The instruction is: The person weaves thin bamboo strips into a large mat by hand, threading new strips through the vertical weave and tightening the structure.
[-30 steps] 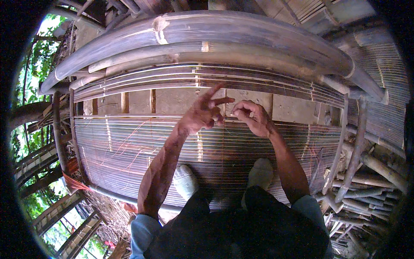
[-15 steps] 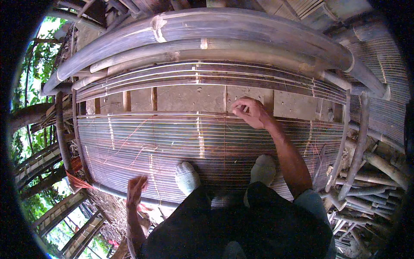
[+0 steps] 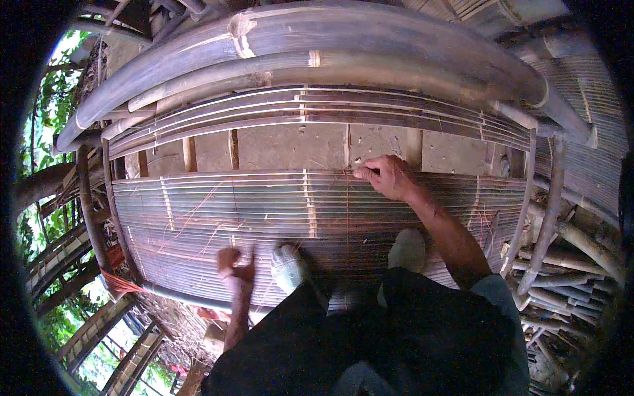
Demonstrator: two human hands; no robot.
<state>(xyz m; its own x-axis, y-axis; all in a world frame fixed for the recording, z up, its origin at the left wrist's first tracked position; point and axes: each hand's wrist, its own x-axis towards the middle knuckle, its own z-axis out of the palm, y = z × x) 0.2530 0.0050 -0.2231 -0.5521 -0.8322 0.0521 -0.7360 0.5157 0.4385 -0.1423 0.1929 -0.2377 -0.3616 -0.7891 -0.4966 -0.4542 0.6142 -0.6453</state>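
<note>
A platform of narrow split-bamboo slats [image 3: 274,204] spreads under me, with thin reddish cord [image 3: 348,204] running across the slats and loose strands at the left. At the slats' far edge, beside this cord, is my right hand [image 3: 391,178]. Its thumb and forefinger are pinched together; what lies between them is too small to make out. My left hand [image 3: 236,264] hovers over the near slats, left of my left foot, smeared by motion. One digit sticks up, but the other fingers cannot be read.
My socked feet [image 3: 289,267] stand on the slats. Past a gap showing bare ground [image 3: 284,146], a few more slats [image 3: 251,109] run below thick bamboo poles [image 3: 396,39]. Cut poles [image 3: 568,277] are piled at the right. A dark narrow blade-like piece [image 3: 493,230] lies near the right end.
My left hand has moved right and up, from the platform's near edge to over the slats near my foot. My right hand has dipped slightly toward the far slat edge, fingers closing.
</note>
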